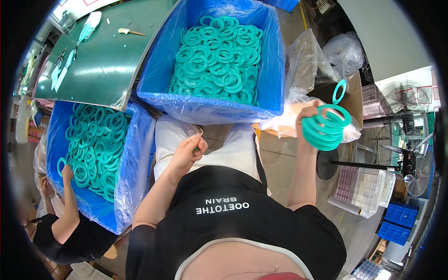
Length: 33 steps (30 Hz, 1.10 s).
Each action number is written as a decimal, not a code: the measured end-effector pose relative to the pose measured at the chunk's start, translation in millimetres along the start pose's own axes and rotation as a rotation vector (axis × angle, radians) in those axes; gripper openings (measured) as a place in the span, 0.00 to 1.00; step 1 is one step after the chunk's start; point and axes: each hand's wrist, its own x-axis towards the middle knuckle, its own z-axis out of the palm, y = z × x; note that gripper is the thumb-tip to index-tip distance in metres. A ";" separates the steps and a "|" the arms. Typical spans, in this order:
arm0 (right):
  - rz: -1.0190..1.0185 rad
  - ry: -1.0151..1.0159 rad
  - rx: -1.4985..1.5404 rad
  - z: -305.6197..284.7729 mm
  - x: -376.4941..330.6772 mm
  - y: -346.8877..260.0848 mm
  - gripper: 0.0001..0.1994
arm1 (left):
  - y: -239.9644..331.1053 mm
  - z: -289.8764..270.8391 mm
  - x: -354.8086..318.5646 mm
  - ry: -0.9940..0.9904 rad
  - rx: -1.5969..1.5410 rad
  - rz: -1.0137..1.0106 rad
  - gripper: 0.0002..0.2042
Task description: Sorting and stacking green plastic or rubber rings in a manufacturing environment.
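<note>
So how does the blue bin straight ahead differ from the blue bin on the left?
The front bin sits straight ahead with nobody touching its teal rings. The left bin sits lower, beside the green table, and another person's hand reaches into it. Both are blue, plastic-lined and hold teal rings.
</note>
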 end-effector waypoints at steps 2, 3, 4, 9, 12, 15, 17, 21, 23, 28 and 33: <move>0.062 -0.005 -0.428 -30.8 -5.0 21.5 0.15 | 4.6 14.7 -3.0 -0.008 0.072 -0.006 0.14; 0.134 0.110 -0.533 -41.5 -8.2 39.5 0.16 | 6.5 21.1 -5.8 -0.012 0.146 -0.014 0.15; 0.208 0.225 -0.633 -51.2 -12.8 58.6 0.16 | 7.9 22.6 -7.4 -0.058 0.193 0.004 0.16; 0.026 0.059 -1.803 -64.9 -37.5 127.4 0.14 | 10.9 43.0 -18.1 -0.085 0.279 0.064 0.15; 0.053 0.007 -1.919 -70.1 -34.9 134.6 0.13 | 13.4 48.1 -23.7 0.055 0.529 0.184 0.14; 0.193 0.210 -1.511 -55.6 -29.6 136.9 0.13 | 15.1 30.3 -24.8 0.151 0.427 0.132 0.13; 0.512 0.325 -1.617 -30.8 -28.1 140.2 0.14 | 22.0 30.7 -28.7 0.127 0.466 0.137 0.14; 0.637 0.145 -1.339 -38.0 -32.5 130.0 0.15 | 29.7 18.9 -30.4 0.081 0.268 0.044 0.18; 0.613 0.138 -1.291 -37.5 -33.4 132.0 0.16 | 25.2 6.7 -25.6 0.052 0.480 0.076 0.20; 0.756 0.070 -1.604 -29.1 -33.9 137.2 0.14 | 20.2 14.6 -21.7 0.008 0.251 0.121 0.18; 0.445 0.377 -1.334 -48.2 -48.9 145.7 0.14 | 2.1 30.2 -31.2 -0.119 0.343 0.178 0.18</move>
